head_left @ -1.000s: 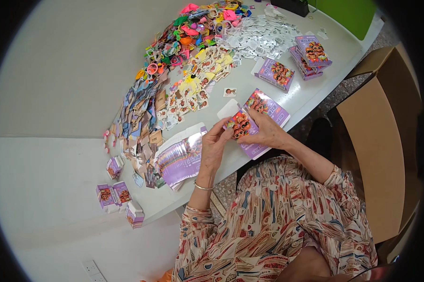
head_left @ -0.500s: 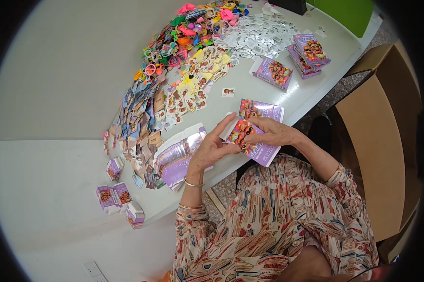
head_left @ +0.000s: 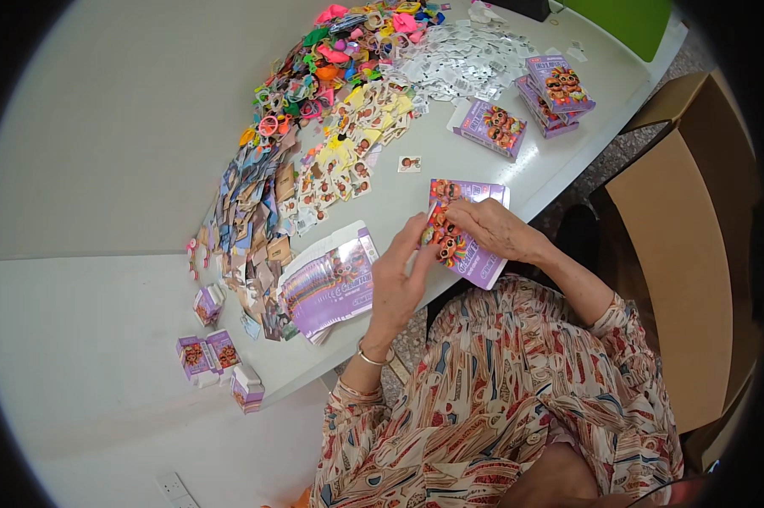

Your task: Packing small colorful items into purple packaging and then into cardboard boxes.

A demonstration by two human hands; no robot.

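Observation:
A purple cardboard carton [head_left: 464,253] with colourful cartoon figures is between my hands at the table's edge. My left hand [head_left: 401,269] pinches its left edge between thumb and fingers. Bent over its upper part, my right hand [head_left: 489,229] closes on it and covers some of the print. Another purple carton piece [head_left: 494,195] shows behind the right fingers; whether it is separate from the held one is hard to tell. A fanned stack of flat purple cartons [head_left: 331,284] lies left of my left hand. One small printed card [head_left: 409,164] lies beyond the hands.
Heaps of colourful trinkets [head_left: 331,59], silvery packets [head_left: 462,59], yellow-white cards [head_left: 352,144] and bluish-brown packets [head_left: 251,203] line the far side. Filled-looking purple boxes [head_left: 560,85] are stacked at right, with another box [head_left: 494,129] beside them. A large open cardboard box [head_left: 674,271] stands right.
My left hand has moved right and turned its fingers upward along the carton's edge. The right hand has shifted slightly, and the carton now lies lower and flatter.

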